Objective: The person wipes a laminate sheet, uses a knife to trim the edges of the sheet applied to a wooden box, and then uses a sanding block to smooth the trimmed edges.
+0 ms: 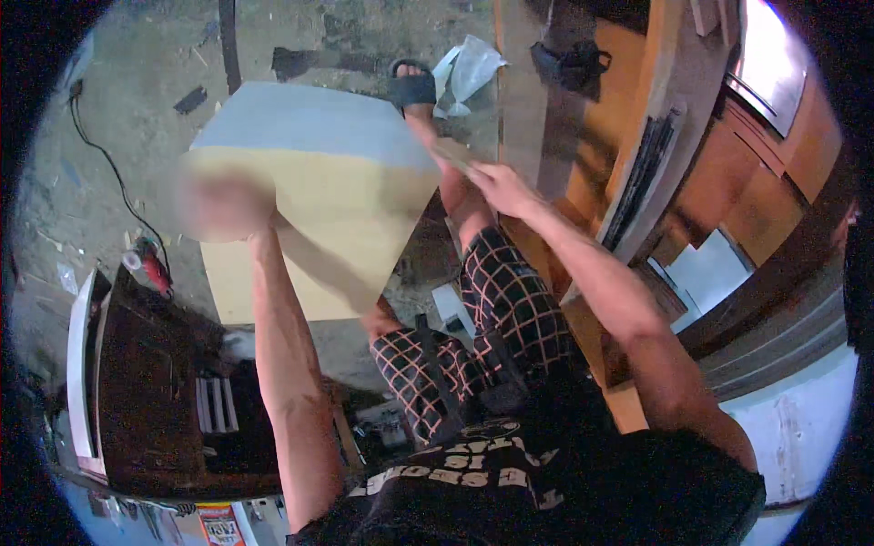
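A large flat panel (319, 196), pale yellow with a blue-grey band along its far side, lies in front of my legs. My left hand (228, 205) is over the panel's left edge. It is blurred, so its fingers and anything in them cannot be made out. My right hand (503, 188) is raised just beyond the panel's right edge, above my leg. Its fingers are closed on a thin tan strip (455, 156) that points toward the far left. The strip's exact kind is unclear.
A corded red tool (153, 266) lies on the floor at left, near a dark wooden cabinet (150, 382). Clear plastic bags (473, 71) lie beside my sandalled foot (413, 86). Boards and wooden panels (719, 173) stand along the right. Dark scraps (319, 63) lie beyond the panel.
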`<state>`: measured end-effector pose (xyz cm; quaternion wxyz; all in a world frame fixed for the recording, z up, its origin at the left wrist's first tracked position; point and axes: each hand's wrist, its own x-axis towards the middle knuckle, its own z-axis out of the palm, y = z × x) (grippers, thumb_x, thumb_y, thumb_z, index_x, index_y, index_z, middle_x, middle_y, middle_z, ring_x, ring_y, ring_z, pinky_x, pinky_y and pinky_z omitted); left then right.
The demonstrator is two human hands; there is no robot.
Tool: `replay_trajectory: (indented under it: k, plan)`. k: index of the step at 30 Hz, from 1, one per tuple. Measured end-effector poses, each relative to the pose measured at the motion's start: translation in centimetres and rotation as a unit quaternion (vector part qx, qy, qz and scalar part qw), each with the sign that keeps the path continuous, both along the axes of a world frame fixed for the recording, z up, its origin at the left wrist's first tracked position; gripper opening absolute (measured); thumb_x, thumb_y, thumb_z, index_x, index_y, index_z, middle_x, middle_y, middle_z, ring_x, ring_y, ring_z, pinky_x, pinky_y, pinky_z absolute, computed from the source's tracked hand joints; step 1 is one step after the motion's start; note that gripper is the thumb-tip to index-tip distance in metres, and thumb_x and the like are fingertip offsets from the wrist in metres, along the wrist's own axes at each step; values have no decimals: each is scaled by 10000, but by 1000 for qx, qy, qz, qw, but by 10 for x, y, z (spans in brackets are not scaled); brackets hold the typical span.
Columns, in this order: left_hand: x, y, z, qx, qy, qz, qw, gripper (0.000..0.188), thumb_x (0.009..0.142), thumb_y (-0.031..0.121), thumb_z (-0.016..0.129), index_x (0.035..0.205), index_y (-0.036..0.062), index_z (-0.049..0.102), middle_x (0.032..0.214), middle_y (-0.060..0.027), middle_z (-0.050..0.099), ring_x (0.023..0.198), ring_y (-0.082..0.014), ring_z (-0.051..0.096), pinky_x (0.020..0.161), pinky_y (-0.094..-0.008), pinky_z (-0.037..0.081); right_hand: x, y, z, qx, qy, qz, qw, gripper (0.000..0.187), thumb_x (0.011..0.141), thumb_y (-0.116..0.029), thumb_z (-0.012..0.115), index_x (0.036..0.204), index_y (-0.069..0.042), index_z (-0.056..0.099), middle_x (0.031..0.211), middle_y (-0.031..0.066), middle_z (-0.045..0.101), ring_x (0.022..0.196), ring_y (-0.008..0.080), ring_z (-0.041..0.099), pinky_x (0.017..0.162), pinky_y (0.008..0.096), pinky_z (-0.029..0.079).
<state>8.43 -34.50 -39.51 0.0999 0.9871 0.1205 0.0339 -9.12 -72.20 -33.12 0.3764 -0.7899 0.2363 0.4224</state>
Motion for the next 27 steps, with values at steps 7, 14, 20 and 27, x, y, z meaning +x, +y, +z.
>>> replay_trajectory:
  k: [7,14,20,27]
  plan:
    - [-1,-21,14,-36,59,-1,998,677,983,365,393,1485,-74,279,1522,-298,299,1438,-426,237,1149,-577,176,25,-99,23,-157,-92,-114,977,497,1003,-463,494,1324,-102,608,1254,203,642,1191,325,612,999,371,459]
    - [-101,-104,52,-80,220,-118,965,698,987,352,441,1507,-60,224,1556,-334,201,1466,-463,156,1190,-586,67,-21,-52,-16,-107,-41,-115,987,559,979,-484,521,1341,-63,585,1266,226,626,1195,372,597,1016,395,450]
    - [-164,-127,139,-336,361,-259,831,531,893,208,572,1381,21,479,1465,-259,421,1384,-413,378,1140,-482,322,22,-5,36,-105,29,-38,993,582,987,-455,503,1310,24,580,1269,243,620,1218,375,576,1039,411,427]
    - [-143,-51,222,-343,394,2,853,525,954,250,513,1442,74,431,1051,-308,651,927,-472,644,872,-551,492,90,-60,74,-144,-78,45,985,576,979,-443,514,1269,48,602,1233,284,617,1175,425,584,1020,421,446]
